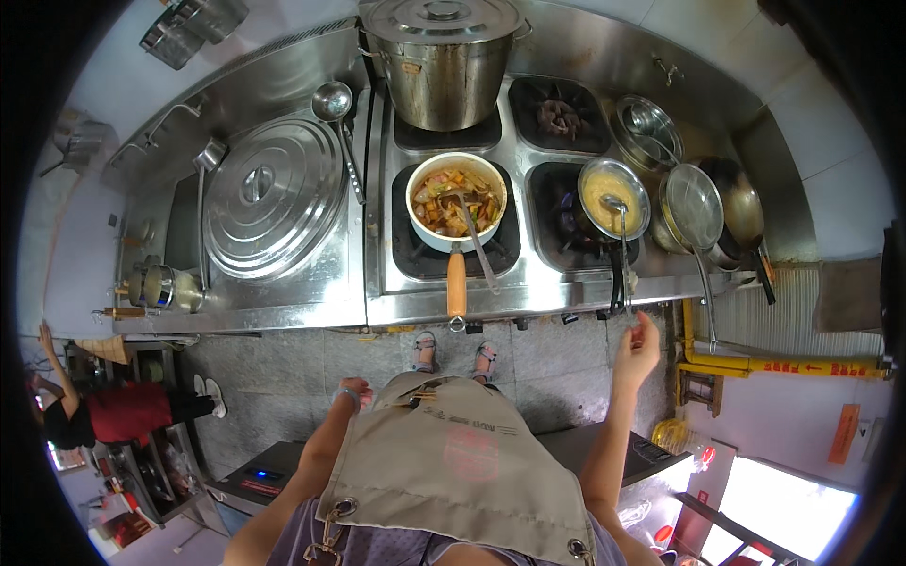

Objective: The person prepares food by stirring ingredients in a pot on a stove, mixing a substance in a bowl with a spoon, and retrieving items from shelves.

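Observation:
My right hand point(637, 350) is just in front of the stove edge, fingers loosely bent, close to the end of a steel ladle handle; I see nothing in its grasp. The ladle point(623, 244) rests in yellow sauce inside a steel bowl point(644, 219). Under that bowl is a black-handled pan point(617, 286) over the front right burner. My left hand point(357, 391) hangs beside the apron, fingers loose and holding nothing. A white saucepan point(439, 242) with a wooden handle point(456, 283) sits on the front left burner. It holds cut vegetables in brown sauce and a metal spoon point(476, 237).
A lidded stockpot point(446, 78) stands behind the saucepan. Blue flame shows by the right pan. A strainer point(695, 205) and a wok point(736, 191) lie farther right, handles jutting past the edge. Left are a large round lid point(272, 205) and a ladle point(333, 102). A person point(127, 414) stands far left.

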### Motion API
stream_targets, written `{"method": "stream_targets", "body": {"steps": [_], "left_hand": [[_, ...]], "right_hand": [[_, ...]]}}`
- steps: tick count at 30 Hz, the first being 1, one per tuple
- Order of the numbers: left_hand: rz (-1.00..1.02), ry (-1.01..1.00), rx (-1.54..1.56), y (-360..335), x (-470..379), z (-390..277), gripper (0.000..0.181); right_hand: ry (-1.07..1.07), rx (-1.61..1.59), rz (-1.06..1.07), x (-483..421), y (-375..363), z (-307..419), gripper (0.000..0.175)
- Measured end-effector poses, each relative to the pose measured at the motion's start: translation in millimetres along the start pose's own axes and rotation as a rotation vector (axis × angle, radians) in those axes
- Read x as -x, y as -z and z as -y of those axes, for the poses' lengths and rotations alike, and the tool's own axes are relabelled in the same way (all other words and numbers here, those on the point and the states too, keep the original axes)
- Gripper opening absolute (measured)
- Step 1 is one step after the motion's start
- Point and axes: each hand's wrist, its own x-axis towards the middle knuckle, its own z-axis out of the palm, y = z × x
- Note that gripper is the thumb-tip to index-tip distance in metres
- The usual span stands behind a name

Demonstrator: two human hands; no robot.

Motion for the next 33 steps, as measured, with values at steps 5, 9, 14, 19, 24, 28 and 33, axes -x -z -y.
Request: {"method": "stream_targets", "body": {"steps": [5, 9, 14, 19, 24, 28, 33], "left_hand": [[-0.005, -0.085, -0.125, 3.5, -2.7, -15.9, 0.017], [-0.024, -0.156, -0.042, 0.2, 18.2, -31.5, 0.018], [0.009, -0.162, -0.08, 16.3, -5.3, -18.8, 0.021], [0.015, -0.016, -0.027, 47.9, -45.9, 14.0, 0.02], [0.05, 0.089, 0.115, 49.0, -55.6, 27.1, 0.023], [-0.015, 0.031, 0.101, 45.7, -39.0, 22.5, 0.024], [0.007, 0.013, 0.12, 41.0, -31.7, 8.1, 0.025]], "right_hand": [[-0.062, -0.338, 0.476, 23.3, -59.9, 107.7, 0.049], [0.016, -0.182, 0.715, 14.4, -107.2, 154.6, 0.051], [0.481, 0.165, 0.549, 5.4, -148.8, 145.5, 0.028], [0.593, 0.175, 0.537, -10.2, -101.6, 160.2, 0.012], [0.641, 0.135, 0.545, -18.7, -105.5, 149.3, 0.014], [0.734, 0.063, 0.446, -36.4, -133.9, 158.5, 0.012], [0.818, 0.134, 0.429, -44.9, -164.9, 138.9, 0.008]]}}
